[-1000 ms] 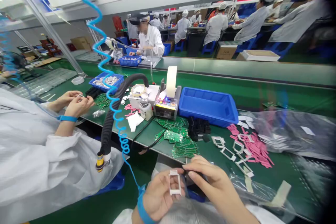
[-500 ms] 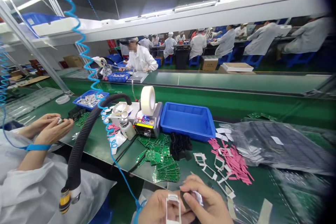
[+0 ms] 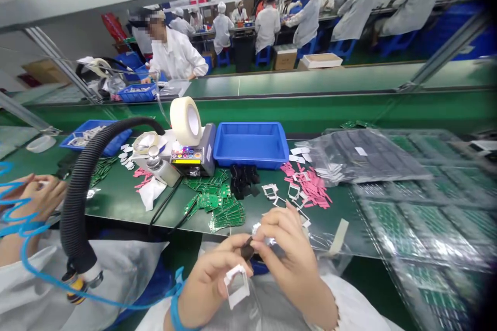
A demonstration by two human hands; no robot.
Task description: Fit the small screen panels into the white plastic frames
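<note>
My left hand (image 3: 207,276), with a blue band at its wrist, is closed around a small white plastic frame (image 3: 238,298) that juts out below the fingers. A small dark piece (image 3: 247,250) lies between the fingertips of both hands. My right hand (image 3: 289,253) pinches that piece from the other side, and something shiny and whitish (image 3: 256,228) shows behind its fingertips. Just beyond the hands lie loose white frames (image 3: 270,191), pink strips (image 3: 315,189) and a fanned pile of green circuit boards (image 3: 229,213).
A blue tray (image 3: 252,160) stands behind the boards, beside a tape dispenser (image 3: 194,161). Black parts (image 3: 244,181) lie in front of it. Bagged grey sheets (image 3: 361,158) and packed boards (image 3: 399,227) cover the right. A black hose (image 3: 83,191) arches left, near a co-worker's hands (image 3: 41,199).
The view has tilted down and turned right. Both hands now show more fully and are closer together around the dark piece, while the white frame stays in my left hand, tilted differently.
</note>
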